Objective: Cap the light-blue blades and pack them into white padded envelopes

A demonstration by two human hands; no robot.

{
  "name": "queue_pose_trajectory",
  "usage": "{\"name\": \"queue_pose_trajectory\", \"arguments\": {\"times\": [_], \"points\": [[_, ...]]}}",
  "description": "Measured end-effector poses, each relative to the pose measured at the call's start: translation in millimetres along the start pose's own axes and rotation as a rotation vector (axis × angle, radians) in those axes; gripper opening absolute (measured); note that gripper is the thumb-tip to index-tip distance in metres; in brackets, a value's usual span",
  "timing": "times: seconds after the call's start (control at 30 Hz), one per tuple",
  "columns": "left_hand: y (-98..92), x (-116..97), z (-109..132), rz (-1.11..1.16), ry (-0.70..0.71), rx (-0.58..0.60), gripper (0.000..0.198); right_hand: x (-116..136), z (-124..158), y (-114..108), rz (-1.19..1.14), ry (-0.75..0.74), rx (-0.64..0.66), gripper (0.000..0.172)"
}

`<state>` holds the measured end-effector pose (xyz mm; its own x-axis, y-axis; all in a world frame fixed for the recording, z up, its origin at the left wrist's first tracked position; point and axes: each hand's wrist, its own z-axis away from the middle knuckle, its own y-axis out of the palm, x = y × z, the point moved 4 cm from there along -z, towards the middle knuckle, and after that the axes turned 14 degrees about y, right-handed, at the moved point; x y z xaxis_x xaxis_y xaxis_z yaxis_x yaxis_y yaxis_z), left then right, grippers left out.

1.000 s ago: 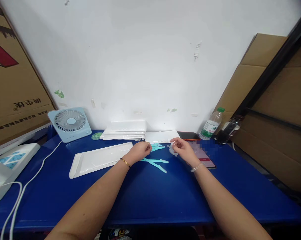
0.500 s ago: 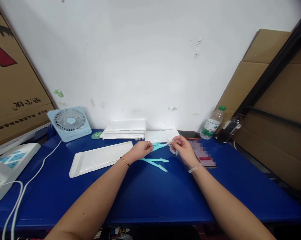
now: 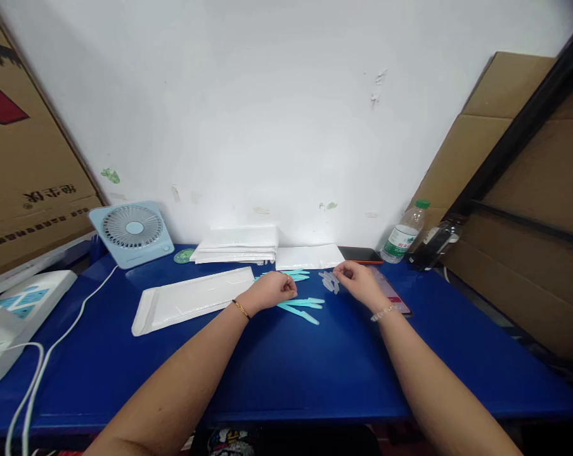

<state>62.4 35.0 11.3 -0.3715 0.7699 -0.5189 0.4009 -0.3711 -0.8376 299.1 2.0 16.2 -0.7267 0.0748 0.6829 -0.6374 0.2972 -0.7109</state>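
My left hand (image 3: 272,291) is closed over the handles of several turquoise eyebrow razors (image 3: 302,304) on the blue table; the blade ends point right and have pale tips. Its fingertips pinch one razor's handle, mostly hidden by the hand. Behind them lies another group of turquoise razors (image 3: 298,275), partly covered by that hand. My right hand (image 3: 357,282) has its thumb and fingers pinched at the edge of a small pile of clear plastic caps (image 3: 329,282). Whatever is between those fingertips is too small to make out.
A white padded envelope (image 3: 191,301) lies left of my hand, with stacked white envelopes (image 3: 236,246) by the wall. A blue fan (image 3: 133,231) and power strip (image 3: 30,301) stand left. Phones (image 3: 361,255), a water bottle (image 3: 404,233) and a dark bottle (image 3: 437,244) are at right.
My left hand has come slightly nearer and right, and another razor now shows in the front group. My right hand has left the razor's tip, moving right beside the caps.
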Motion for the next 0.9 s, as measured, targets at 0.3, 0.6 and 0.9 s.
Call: {"name": "queue_pose_trajectory", "arguments": {"times": [0.3,0.6,0.9], "points": [[-7.1,16.8,-0.9,-0.551,-0.065,-0.123,0.016,-8.6,0.3,13.8,0.468,0.082,0.094,0.007],[-5.9,24.7,-2.8,-0.533,-0.082,-0.126,0.017,-10.7,3.0,17.7,0.218,0.067,0.22,0.011],[-17.2,12.1,-2.1,-0.325,-0.088,-0.238,0.017,0.3,0.9,14.4,-0.51,0.092,0.193,0.021]]}}
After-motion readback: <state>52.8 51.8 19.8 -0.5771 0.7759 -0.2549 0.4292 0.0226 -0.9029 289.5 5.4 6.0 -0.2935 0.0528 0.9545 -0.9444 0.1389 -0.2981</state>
